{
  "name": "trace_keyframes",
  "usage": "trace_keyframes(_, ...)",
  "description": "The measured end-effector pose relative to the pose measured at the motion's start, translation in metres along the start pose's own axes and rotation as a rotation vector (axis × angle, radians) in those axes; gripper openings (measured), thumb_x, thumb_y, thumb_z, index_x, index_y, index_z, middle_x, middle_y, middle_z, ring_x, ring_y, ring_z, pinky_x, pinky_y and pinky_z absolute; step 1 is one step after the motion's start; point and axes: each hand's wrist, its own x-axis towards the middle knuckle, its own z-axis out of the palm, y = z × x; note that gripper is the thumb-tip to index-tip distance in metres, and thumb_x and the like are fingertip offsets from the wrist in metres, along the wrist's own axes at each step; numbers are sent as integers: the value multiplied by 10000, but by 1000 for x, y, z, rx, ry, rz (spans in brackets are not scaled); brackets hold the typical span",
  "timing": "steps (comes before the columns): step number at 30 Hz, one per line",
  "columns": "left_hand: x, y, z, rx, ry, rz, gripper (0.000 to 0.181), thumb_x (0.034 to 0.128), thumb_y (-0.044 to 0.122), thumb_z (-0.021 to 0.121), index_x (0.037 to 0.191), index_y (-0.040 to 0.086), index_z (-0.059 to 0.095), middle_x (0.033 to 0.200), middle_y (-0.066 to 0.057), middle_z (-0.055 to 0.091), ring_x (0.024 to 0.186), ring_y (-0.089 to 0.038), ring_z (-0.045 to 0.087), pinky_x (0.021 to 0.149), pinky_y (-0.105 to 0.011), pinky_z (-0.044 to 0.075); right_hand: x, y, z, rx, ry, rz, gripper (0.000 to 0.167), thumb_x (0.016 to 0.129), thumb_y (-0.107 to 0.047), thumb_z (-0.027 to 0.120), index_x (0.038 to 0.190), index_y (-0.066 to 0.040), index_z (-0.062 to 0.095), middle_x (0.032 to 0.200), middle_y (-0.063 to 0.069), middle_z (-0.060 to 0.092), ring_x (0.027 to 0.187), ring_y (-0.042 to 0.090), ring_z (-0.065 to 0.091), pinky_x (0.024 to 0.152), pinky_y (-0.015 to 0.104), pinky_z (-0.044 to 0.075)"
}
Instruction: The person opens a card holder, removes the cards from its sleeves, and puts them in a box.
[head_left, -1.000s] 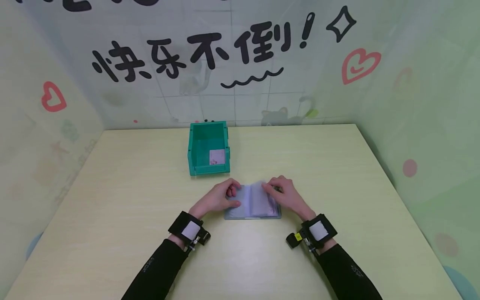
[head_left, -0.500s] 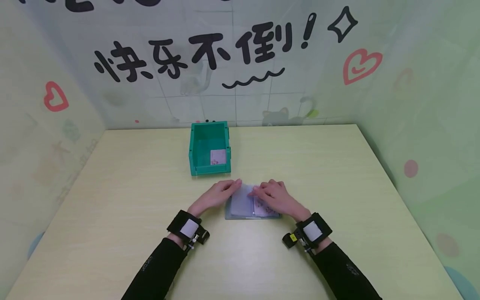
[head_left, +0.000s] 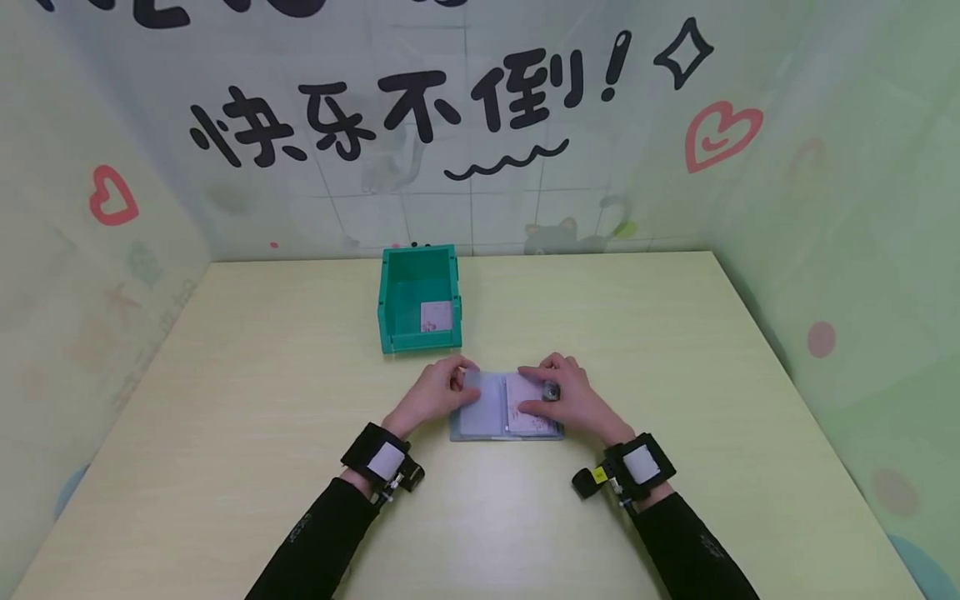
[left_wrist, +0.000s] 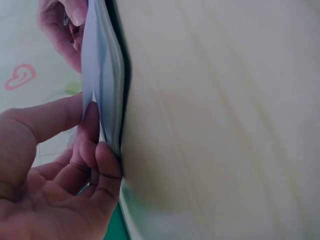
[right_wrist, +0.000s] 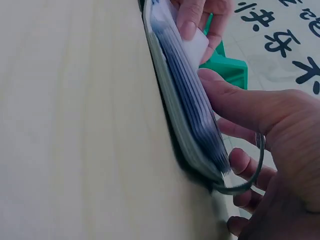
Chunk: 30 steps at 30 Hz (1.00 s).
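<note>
A small card album (head_left: 492,436) with clear sleeves lies spread on the table. Its right page (head_left: 517,422) shows a pale pink printed card in its sleeve. At the upper left, my left hand (head_left: 435,392) pinches the left page (left_wrist: 90,55) between thumb and index finger, a little raised from the leaves below. My right hand (head_left: 573,396) rests at the right side, thumb and index finger spread over the right page. In the right wrist view the thumb touches the stacked leaves (right_wrist: 187,90), and the other fingers stay beside the edge, near a dark elastic loop (right_wrist: 252,177).
Behind the album stands a green plastic bin (head_left: 420,342) with a pink card (head_left: 437,317) inside. The pale wooden table (head_left: 262,358) meets a printed backdrop (head_left: 337,208) at the back and both sides.
A leaf that my right hand lifted has gone over to the left, uncovering the pink card. My right hand has moved back right, and my left fingers have curled onto the left page.
</note>
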Motion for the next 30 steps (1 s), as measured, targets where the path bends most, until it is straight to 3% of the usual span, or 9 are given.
trace_keyframes(7,-2,3,3,48,36,-54,450,901,153,755,1295,61,556,783,-87,555,744,-193,522,646,-259,402,-4,12,-6,35,19,45,591,826,-320,825,1356,-131,645,1030,43,517,1038,247,394,908,421,237)
trace_keyframes(10,-4,6,4,105,71,-51,428,892,164,767,1261,64,575,874,-91,550,854,-206,513,707,-286,411,-5,14,-7,44,14,43,593,827,-323,823,1360,-137,642,1033,41,534,1036,244,403,907,418,230)
trace_keyframes(14,-6,14,8,166,99,-2,330,889,103,756,1189,50,629,995,-96,567,968,-229,499,828,-337,446,-4,13,-6,42,21,43,598,823,-339,824,1360,-151,642,1044,42,550,1035,243,408,898,412,228)
trace_keyframes(20,-4,20,15,162,75,92,179,936,33,659,1107,15,711,995,-99,675,871,-196,548,808,-317,502,-3,10,-2,20,50,36,586,814,-352,830,1345,-176,656,1035,44,551,1028,254,404,896,424,224)
trace_keyframes(30,3,18,18,121,88,28,224,966,180,673,1115,28,744,992,-98,726,882,-189,587,833,-332,528,0,7,3,2,56,34,585,807,-380,836,1340,-209,663,1012,39,521,1003,239,391,876,413,204)
